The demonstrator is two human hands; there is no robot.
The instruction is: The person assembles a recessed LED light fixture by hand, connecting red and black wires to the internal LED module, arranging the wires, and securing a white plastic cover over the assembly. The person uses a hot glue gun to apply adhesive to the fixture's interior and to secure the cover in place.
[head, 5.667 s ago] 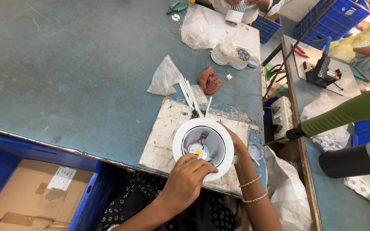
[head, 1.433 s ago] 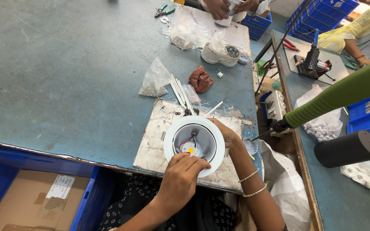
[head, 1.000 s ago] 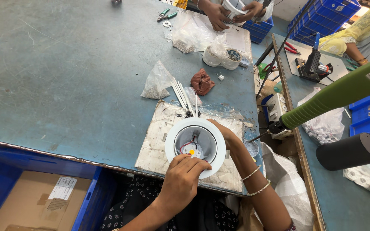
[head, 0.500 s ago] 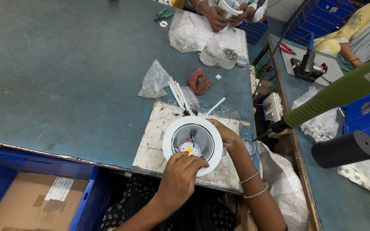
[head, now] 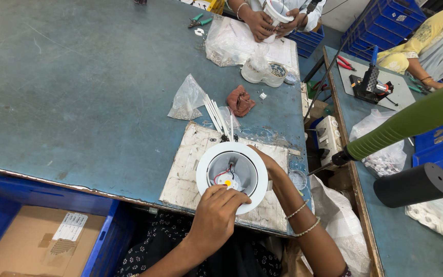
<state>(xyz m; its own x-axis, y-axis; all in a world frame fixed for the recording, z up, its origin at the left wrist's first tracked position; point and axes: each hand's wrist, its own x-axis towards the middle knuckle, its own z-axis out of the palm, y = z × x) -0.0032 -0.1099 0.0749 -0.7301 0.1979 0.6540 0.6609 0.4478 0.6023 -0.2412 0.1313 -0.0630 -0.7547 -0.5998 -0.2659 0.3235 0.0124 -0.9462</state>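
A white lamp housing (head: pixel 232 176) is gripped at the near edge of a blue bench (head: pixel 78 92), on a worn mat (head: pixel 190 169). To the far left of the grip, a wide stretch of benchtop lies open; below it, a blue crate (head: pixel 6 205) holds flat cardboard (head: pixel 21 246). The left hand (head: pixel 216 215) is closed on the housing's near rim, fingertips (head: pixel 226 191) dipped into the bowl, where red and white wires and a yellow part are seen. Behind the grip, white rods (head: pixel 215 114), a plastic bag (head: pixel 186 99) and a red rag (head: pixel 240 100) lie. The right hand (head: pixel 265 161) is wrapped round the housing's right side. Further right, a green driver (head: pixel 406 125) is hung over the gap.
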